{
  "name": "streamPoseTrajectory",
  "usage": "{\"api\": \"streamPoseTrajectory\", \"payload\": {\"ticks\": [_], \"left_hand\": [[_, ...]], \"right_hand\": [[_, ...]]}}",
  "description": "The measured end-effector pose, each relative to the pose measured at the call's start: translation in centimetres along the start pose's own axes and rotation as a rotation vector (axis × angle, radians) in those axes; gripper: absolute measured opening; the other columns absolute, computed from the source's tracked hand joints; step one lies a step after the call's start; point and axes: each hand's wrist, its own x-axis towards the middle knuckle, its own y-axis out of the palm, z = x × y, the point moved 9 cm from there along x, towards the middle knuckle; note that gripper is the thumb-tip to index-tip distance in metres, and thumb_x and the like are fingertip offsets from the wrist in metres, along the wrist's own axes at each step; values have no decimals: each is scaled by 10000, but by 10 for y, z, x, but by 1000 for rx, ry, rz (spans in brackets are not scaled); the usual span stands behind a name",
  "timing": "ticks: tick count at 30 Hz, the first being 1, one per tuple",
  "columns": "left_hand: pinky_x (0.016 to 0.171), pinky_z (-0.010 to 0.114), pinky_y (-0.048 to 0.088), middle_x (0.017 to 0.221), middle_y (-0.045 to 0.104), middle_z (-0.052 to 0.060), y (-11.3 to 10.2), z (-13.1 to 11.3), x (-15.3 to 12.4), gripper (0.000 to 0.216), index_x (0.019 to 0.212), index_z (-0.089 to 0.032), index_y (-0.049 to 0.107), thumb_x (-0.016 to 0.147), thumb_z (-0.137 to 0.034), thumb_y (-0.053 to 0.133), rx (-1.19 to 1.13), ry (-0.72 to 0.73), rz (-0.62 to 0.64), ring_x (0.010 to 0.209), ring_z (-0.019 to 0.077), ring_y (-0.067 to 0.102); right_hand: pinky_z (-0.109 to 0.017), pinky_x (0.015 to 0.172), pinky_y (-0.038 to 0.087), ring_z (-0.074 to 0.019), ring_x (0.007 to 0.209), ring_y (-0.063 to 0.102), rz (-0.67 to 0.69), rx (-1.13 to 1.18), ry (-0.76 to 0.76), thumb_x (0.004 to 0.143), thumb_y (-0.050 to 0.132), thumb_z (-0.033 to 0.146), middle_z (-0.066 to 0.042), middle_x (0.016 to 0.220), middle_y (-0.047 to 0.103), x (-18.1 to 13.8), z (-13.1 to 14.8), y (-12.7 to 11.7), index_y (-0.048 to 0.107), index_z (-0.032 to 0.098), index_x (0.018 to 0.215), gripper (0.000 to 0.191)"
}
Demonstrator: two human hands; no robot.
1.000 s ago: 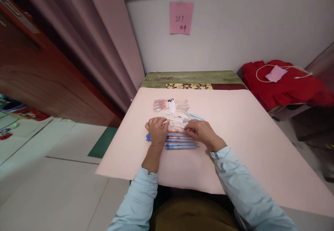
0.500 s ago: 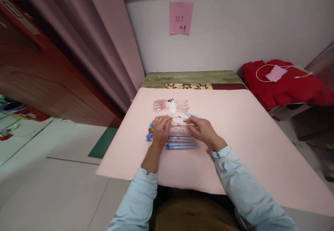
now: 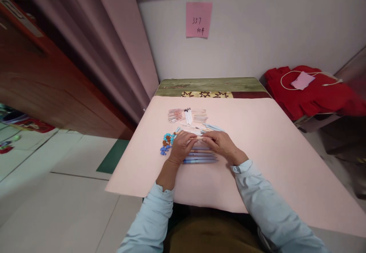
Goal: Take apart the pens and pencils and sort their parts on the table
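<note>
My left hand [image 3: 182, 146] and my right hand [image 3: 219, 143] meet fingertip to fingertip above the middle of the table. Both are closed in a pinch on a thin pale pen [image 3: 199, 136], mostly covered by the fingers. Below them lies a row of blue and peach pens [image 3: 200, 161], side by side. Left of my left hand is a small heap of blue, turquoise and brown pieces [image 3: 166, 142]. Just beyond the fingers are loose light-blue pen parts [image 3: 214, 127] and thin white sticks [image 3: 190, 125].
Farther back lie white refills with black tips [image 3: 188, 116], between clear pinkish tubes [image 3: 175, 116] and more clear tubes [image 3: 199, 116]. Pale pink paper covers the table [image 3: 257, 150]. A red cloth [image 3: 314, 96] with a white cable is at the right; a curtain [image 3: 126, 36] hangs at the left.
My left hand has shifted right toward my right hand, so the fingertips now come close together. More of the small coloured pieces at the left shows.
</note>
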Motion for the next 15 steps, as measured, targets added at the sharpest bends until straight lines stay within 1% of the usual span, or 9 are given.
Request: {"api": "streamPoseTrajectory", "payload": {"ticks": [3,8,12,15], "left_hand": [[785,358,509,882,722,47,2,-4,1,98,956,-204,671,934,-270,601,21,26,21,823,184,633],[762,358,504,856,711,55,4,-7,3,134,963,-200,668,950,-289,568,54,28,28,808,192,623],[751,351,490,843,699,56,4,-10,5,152,967,-198,662,965,-288,539,62,32,40,802,192,612],[735,338,480,817,695,46,4,-14,5,161,936,-194,658,972,-274,524,51,41,51,766,183,602]], "right_hand": [[-248,659,375,-152,749,612,-13,-33,-4,989,515,374,-13,838,727,1,-2,1,730,243,875,276],[-268,715,415,-179,834,639,-110,-82,-50,984,541,376,-38,888,735,0,-5,-1,743,244,937,246],[-286,740,444,-188,818,631,-166,-71,-115,985,541,390,-60,877,723,-1,-2,-4,745,236,951,258],[-298,768,456,-193,814,615,-197,-50,-170,986,541,389,-67,855,707,-2,4,-8,742,230,963,258]]}}
